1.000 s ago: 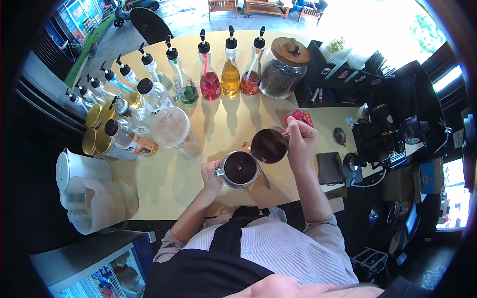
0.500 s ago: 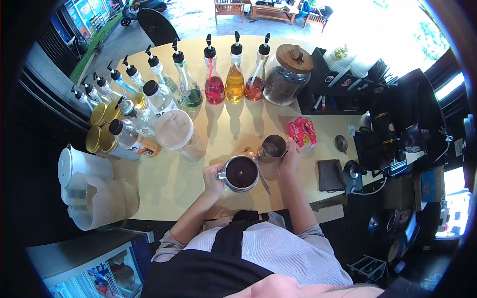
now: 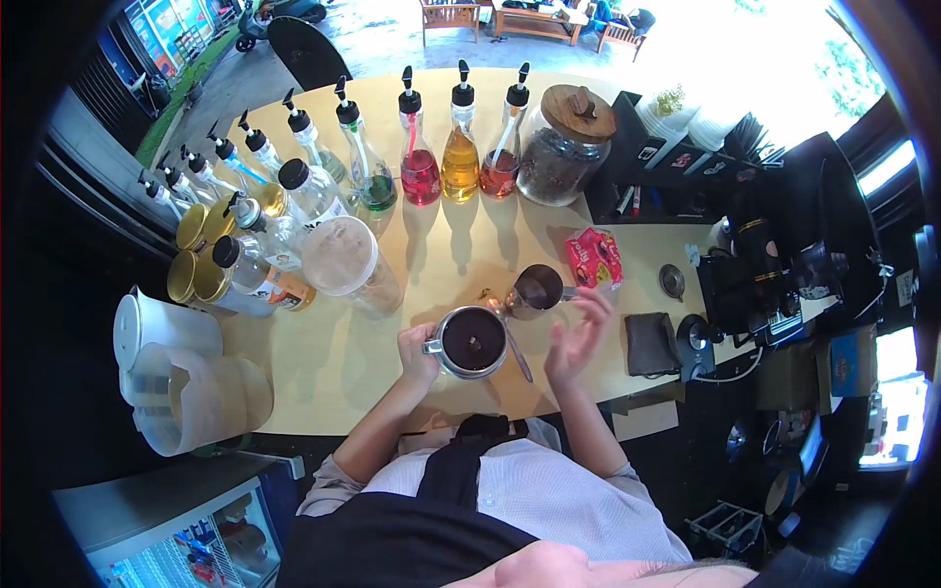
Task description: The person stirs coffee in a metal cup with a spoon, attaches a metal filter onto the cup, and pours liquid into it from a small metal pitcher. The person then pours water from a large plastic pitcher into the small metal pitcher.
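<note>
My left hand (image 3: 416, 351) grips the handle of a steel mug (image 3: 471, 341) that holds dark liquid and stands on the wooden counter (image 3: 333, 363). Just behind it to the right stands a smaller dark metal cup (image 3: 536, 290), upright on the counter. My right hand (image 3: 578, 335) hovers beside that cup with its fingers spread, holding nothing. A spoon (image 3: 516, 350) lies on the counter between the mug and my right hand.
Several pump bottles of coloured syrup (image 3: 420, 162) line the back, beside a lidded glass jar (image 3: 561, 149). A plastic cup (image 3: 345, 261) and gold-capped jars (image 3: 196, 274) stand left. A pink packet (image 3: 594, 259), a dark cloth (image 3: 651, 343) and white pitchers (image 3: 176, 377) are nearby.
My right hand tipped the small dark cup over the mug, then set it down upright on the counter and let go. The left hand has stayed on the mug.
</note>
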Demonstrator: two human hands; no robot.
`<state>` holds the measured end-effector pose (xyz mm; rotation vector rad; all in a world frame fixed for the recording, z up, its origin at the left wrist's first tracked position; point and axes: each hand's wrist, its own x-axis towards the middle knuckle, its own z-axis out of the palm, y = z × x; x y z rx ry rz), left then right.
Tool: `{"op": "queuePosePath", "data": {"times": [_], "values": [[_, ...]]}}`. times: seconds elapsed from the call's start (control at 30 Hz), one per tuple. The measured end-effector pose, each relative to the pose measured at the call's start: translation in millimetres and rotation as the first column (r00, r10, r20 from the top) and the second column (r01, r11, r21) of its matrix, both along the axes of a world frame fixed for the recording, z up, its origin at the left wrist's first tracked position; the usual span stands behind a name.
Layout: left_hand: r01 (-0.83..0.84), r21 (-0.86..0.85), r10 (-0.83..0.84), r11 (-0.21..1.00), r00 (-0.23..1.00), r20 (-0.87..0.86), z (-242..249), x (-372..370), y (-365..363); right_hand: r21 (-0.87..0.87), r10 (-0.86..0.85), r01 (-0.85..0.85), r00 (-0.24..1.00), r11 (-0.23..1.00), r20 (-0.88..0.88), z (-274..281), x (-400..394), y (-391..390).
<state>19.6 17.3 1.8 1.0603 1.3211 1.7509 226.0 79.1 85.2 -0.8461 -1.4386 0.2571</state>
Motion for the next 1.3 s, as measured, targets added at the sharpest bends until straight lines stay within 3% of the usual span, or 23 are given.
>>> {"op": "queuePosePath", "data": {"times": [0.07, 0.1, 0.17, 0.27, 0.57, 0.63, 0.73, 0.83, 1.13, 1.3], "values": [[0.010, -0.026, -0.009, 1.000, 1.000, 0.006, 0, 1, 0, -0.126, 0.349, -0.333, 0.927, 0.935, 0.138, 12, -8, -17], [-0.002, -0.019, 0.001, 1.000, 1.000, -0.017, -1, 1, 0, -0.128, 0.346, -0.329, 0.928, 0.935, 0.138, 16, -14, -23], [-0.015, -0.013, 0.014, 1.000, 0.999, -0.042, -1, 0, 1, -0.277, 0.534, -0.498, 0.843, 0.822, 0.066, 20, -26, -30], [0.006, -0.027, -0.006, 1.000, 1.000, 0.009, -1, 0, 0, -0.363, 0.639, -0.570, 0.763, 0.737, 0.099, 14, -30, -31], [0.005, 0.018, -0.007, 1.000, 0.993, 0.122, -8, 1, 1, -0.382, 0.560, -0.473, 0.814, 0.794, 0.156, 5, -43, -40], [0.005, -0.047, -0.007, 0.999, 0.999, -0.038, 2, 1, -1, -0.373, 0.553, -0.471, 0.819, 0.800, 0.153, 7, -43, -41], [0.001, -0.030, -0.004, 1.000, 0.996, -0.091, -9, -3, 0, -0.364, 0.556, -0.484, 0.822, 0.796, 0.124, 9, -43, -40], [0.014, -0.012, -0.014, 1.000, 1.000, 0.026, 4, 2, -1, -0.362, 0.565, -0.499, 0.819, 0.787, 0.099, 9, -43, -39], [0.003, -0.035, -0.006, 0.999, 0.998, -0.067, -4, -1, 0, -0.359, 0.570, -0.504, 0.815, 0.786, 0.104, -1, -43, -38], [-0.002, -0.047, 0.002, 0.999, 1.000, -0.011, -3, 0, 0, -0.367, 0.572, -0.511, 0.817, 0.777, 0.074, 2, -44, -39]]}}
